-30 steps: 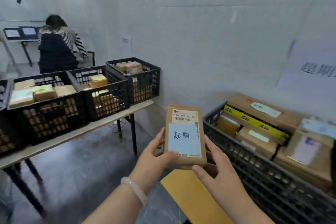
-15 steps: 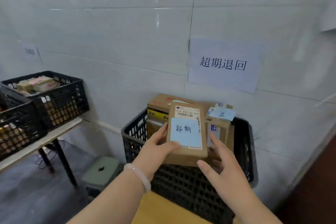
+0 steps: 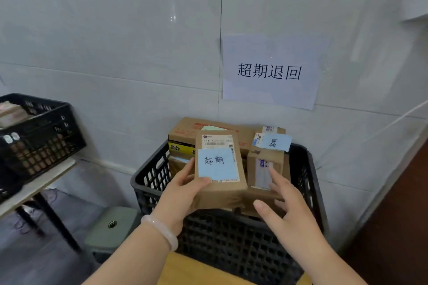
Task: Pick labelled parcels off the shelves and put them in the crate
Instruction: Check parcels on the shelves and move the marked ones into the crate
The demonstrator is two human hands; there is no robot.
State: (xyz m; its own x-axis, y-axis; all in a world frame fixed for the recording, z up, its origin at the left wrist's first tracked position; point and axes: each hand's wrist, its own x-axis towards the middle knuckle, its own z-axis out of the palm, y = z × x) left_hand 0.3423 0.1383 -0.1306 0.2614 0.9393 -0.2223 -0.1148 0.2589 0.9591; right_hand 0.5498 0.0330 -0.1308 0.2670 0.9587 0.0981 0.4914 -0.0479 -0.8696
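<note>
Above the near edge of the black crate (image 3: 231, 238), gripped in the left hand (image 3: 180, 194) with thumb pressed on the front face and the rest wrapped round the left edge: a flat brown parcel (image 3: 222, 192), not yet set down. Right hand (image 3: 287, 206) spread wide and loose just beside the parcel's right edge, holding nothing, perhaps brushing a box underneath (contact hidden from this angle). To finish the drop well: carry forward past the near rim, tilt from upright to flat, lay on top of the boxes (image 3: 266, 169) already inside with the labelled face up, steady with the right palm, and release only once seated. Worth minding the heap along the far edge, already standing above the rim; liable to slide if nudged. Readable on the parcel: a blue note (image 3: 217, 164) handwritten 超期, and above it a white shipping label (image 3: 216, 141) beginning 516 over a barcode, remaining digits too blurred to read. At the far right corner, a second blue note (image 3: 275, 142) with handwriting turned the other way. Printed on the wall sign (image 3: 269, 71) behind the far edge: 超期退回.
</note>
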